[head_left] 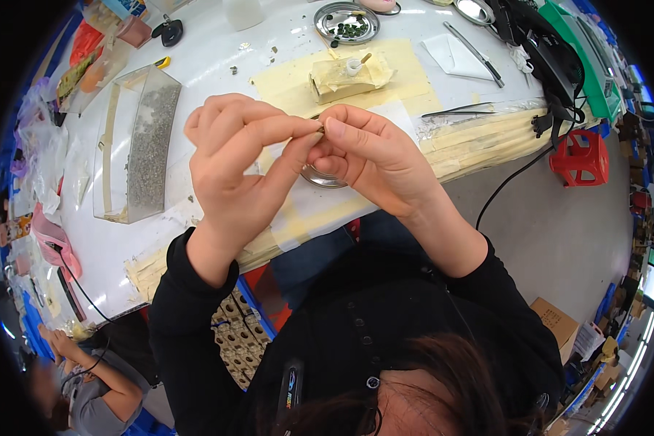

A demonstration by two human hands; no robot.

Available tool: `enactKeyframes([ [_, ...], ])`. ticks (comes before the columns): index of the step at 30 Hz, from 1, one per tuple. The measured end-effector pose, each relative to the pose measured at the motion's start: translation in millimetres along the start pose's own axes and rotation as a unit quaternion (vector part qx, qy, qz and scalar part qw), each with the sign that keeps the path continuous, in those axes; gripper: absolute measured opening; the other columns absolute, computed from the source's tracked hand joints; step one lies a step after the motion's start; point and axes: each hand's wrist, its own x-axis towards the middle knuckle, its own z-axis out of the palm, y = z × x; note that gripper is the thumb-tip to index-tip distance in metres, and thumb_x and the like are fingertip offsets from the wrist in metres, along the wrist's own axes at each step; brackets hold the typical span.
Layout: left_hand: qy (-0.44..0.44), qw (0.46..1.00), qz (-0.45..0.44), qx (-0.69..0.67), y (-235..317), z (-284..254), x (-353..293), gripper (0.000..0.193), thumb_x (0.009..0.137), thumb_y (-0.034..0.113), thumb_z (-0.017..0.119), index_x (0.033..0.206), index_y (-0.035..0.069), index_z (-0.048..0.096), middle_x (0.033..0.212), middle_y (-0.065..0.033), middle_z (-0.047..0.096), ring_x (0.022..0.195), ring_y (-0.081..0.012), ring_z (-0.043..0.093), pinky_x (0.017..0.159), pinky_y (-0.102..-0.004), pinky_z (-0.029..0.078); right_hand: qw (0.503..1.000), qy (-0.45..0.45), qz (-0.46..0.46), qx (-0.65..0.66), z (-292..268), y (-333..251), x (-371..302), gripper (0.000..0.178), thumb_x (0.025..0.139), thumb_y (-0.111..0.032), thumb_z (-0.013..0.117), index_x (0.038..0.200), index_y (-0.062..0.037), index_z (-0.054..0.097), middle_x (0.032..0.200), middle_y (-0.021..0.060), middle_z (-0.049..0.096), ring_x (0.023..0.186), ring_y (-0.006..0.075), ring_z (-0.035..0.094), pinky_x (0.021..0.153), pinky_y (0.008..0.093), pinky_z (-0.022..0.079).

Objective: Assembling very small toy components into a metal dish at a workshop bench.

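Tiny piece — pinched by your left hand and right hand together — seems unfinished, with dark green bits in the dish perhaps remaining.

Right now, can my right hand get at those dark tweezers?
Probably yes: the tweezers lie beyond your right hand, nothing visibly blocking them. It pinches a tiny piece together with your left hand, though, so it would likely have to let go first.

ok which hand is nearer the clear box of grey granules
Left: the left hand is just right of the clear box; the right hand is farther right.
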Motion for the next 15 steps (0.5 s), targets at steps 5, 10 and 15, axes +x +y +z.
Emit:
enactKeyframes([
  [5, 0.006, 0.976, 0.088, 0.201, 13.1, -3.5, -1.3, 0.026, 0.065, 0.002, 0.081, 0.088, 0.009, 0.072, 0.080, 0.0012, 0.065, 0.080, -0.0201, 0.057, 0.079, -0.0337, 0.038, 0.962, 0.036, -0.177, -0.204, 10.4, 5.4, -4.0, 0.012, 0.096, -0.011, 0.062, 0.102, -0.0003, 0.062, 0.096, 0.0080, 0.068, 0.087, 0.0130, 0.069, 0.077, 0.0238, 0.057],
  [10, 0.001, 1.000, 0.011, 0.029, 4.9, -2.5, -1.7, 0.021, 0.069, 0.002, 0.079, 0.088, 0.009, 0.073, 0.081, -0.0007, 0.064, 0.081, -0.0186, 0.056, 0.078, -0.0316, 0.039, 0.980, 0.020, -0.126, -0.153, 11.2, 0.5, -3.2, 0.011, 0.095, -0.010, 0.063, 0.100, -0.0010, 0.061, 0.097, 0.0087, 0.068, 0.086, 0.0146, 0.069, 0.078, 0.0238, 0.057],
  [15, -0.045, 0.884, -0.228, -0.405, -0.9, 1.9, -3.4, 0.015, 0.075, 0.000, 0.077, 0.088, 0.004, 0.073, 0.085, -0.0048, 0.066, 0.084, -0.0176, 0.057, 0.077, -0.0291, 0.043, 0.998, -0.058, 0.005, 0.033, 3.6, -3.1, -4.8, 0.012, 0.095, -0.011, 0.063, 0.102, -0.0011, 0.062, 0.098, 0.0088, 0.068, 0.090, 0.0166, 0.069, 0.080, 0.0241, 0.057],
])
